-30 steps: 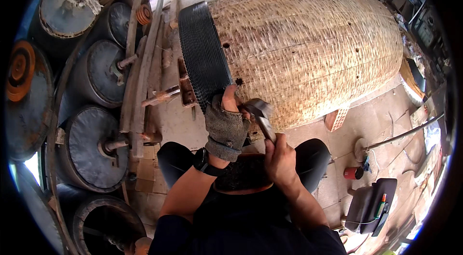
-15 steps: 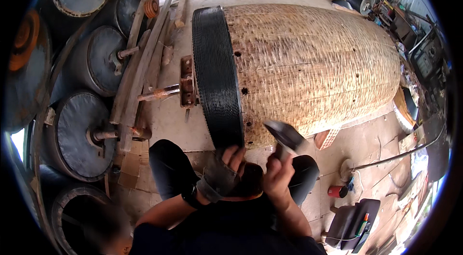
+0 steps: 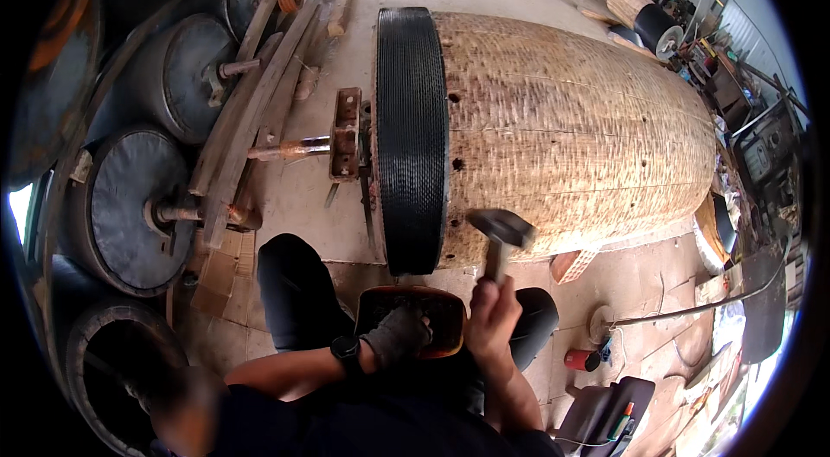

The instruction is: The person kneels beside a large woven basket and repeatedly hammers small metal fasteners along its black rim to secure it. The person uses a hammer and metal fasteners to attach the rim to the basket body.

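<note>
A large wooden drum (image 3: 562, 128) with a rough, chipped surface lies in front of me. Black ridged banding (image 3: 411, 137) wraps its left end. My right hand (image 3: 493, 319) grips a hammer (image 3: 501, 228) by its handle, with the metal head raised just off the drum's near side. Between my knees rests a dark tray (image 3: 456, 306) with an amber rim. My left hand (image 3: 398, 336), in a grey glove with bare fingertips, reaches into this tray with its fingers curled together. Whatever they pinch is too small to make out.
Metal-ended rollers (image 3: 138, 210) are stacked at the left beside long timber beams (image 3: 259, 120). A rusty shaft with a bracket (image 3: 346, 135) sticks out of the drum's left end. A wooden block (image 3: 572, 265), a red can (image 3: 582, 359) and a dark stool (image 3: 605, 414) are at the right.
My left hand has left the lower edge of the black banding and moved down into the tray. The hammer stays raised in my right hand, its head turned. The whole view has shifted slightly.
</note>
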Motion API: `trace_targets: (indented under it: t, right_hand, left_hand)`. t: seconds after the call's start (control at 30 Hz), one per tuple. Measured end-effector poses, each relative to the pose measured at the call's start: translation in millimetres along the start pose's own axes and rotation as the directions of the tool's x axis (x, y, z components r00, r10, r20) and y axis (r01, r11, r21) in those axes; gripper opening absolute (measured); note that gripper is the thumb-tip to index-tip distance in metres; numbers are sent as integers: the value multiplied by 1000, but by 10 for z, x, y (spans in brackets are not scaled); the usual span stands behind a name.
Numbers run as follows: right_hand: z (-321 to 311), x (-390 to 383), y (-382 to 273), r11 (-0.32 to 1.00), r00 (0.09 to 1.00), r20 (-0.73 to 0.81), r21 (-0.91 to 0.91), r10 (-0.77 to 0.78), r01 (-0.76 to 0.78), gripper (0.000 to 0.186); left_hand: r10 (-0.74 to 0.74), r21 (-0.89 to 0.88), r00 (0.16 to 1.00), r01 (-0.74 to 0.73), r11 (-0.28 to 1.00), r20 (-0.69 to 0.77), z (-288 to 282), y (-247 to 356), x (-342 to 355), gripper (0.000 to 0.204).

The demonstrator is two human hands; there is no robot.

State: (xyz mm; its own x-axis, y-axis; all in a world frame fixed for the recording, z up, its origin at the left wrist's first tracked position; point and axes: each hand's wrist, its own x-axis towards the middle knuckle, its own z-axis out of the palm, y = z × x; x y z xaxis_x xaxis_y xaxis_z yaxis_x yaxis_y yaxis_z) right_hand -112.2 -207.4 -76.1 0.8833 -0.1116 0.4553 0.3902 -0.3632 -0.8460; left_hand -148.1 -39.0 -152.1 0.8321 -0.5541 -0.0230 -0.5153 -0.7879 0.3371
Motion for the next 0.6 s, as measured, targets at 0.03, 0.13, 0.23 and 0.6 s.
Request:
trace_targets:
  t: [0.03,0.13,0.23,0.6]
  right_hand:
    - [-23,-30,-139,990,995,-90,136,-33,45,33]
    - [-64,84,-116,926,901,-265,59,-344,372,34]
    - [102,60,97,919,998,56,-393,-17,38,17]
    - [72,110,124,892,986,19,-423,-165,157,17]
  left_hand:
    - [35,-7,999,-36,999,-31,26,-13,-27,22]
    - [300,60,933,-294,954,-198,-49,-56,-89,21]
    - [28,-168,996,-41,985,-82,-42,16,-154,17]
    - [89,56,825,-69,996,-558,-881,4,153,16]
